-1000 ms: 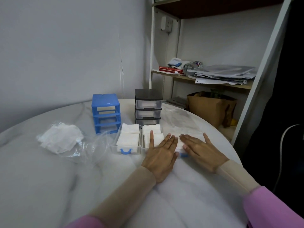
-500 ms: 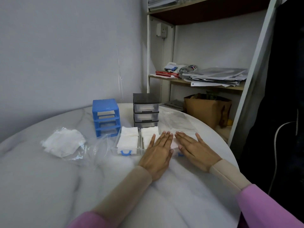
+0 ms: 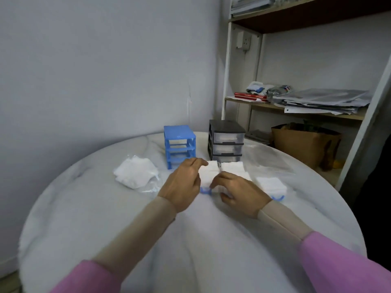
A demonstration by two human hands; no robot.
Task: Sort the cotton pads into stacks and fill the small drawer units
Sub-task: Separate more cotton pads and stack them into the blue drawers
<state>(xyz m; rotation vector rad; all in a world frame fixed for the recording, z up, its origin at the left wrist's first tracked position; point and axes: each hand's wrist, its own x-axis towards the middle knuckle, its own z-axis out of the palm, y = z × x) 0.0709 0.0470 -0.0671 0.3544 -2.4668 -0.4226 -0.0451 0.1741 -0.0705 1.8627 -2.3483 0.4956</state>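
Half a second ago both hands lay flat, fingers straight, on the pad-filled drawers; now they have drawn in and curled. The left hand (image 3: 183,182) has lifted off the middle drawer and grips the left side of the leftmost clear plastic drawer with a blue handle (image 3: 205,190), its fingers bent over the stack of white square cotton pads (image 3: 208,174) inside. The right hand (image 3: 239,192) has shifted left, its fingers curled down against the near end of the middle clear drawer of pads (image 3: 232,168); whether it truly grasps it cannot be told. The rightmost pad-filled drawer (image 3: 270,185), covered before, now lies bare just beside the right hand. Behind stand the empty blue plastic drawer frame (image 3: 179,145) and the black three-drawer unit (image 3: 226,141), unmoved on the round white marble table (image 3: 84,208). The clear bag of loose white pads (image 3: 136,173) stays left.
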